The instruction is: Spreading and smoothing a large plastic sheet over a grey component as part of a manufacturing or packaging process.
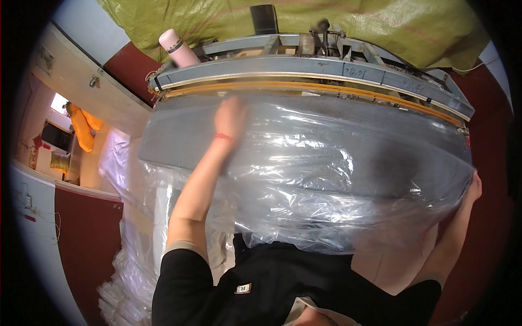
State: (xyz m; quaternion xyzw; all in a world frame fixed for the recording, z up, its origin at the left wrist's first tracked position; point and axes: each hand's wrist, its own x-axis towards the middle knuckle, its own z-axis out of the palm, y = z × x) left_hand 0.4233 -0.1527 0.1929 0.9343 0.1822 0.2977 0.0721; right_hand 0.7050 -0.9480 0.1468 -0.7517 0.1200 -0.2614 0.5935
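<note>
A clear plastic sheet lies crumpled and shiny over a long dark grey slab, and its near edge hangs down in front of my body. My left hand, a red string on its wrist, is at the slab's far edge beside the sheet's left border. Motion smears its fingers, so their grip is unclear. Far to the right, my right hand pinches the sheet's right corner and pulls it taut past the slab's end. A dark patch of shadow shows through the film near the right.
Behind the slab runs a grey metal frame with a yellow strip along it. A pink bottle leans at its left end. More loose plastic film hangs at the lower left, below an open door. A yellow-green woven sheet covers the back.
</note>
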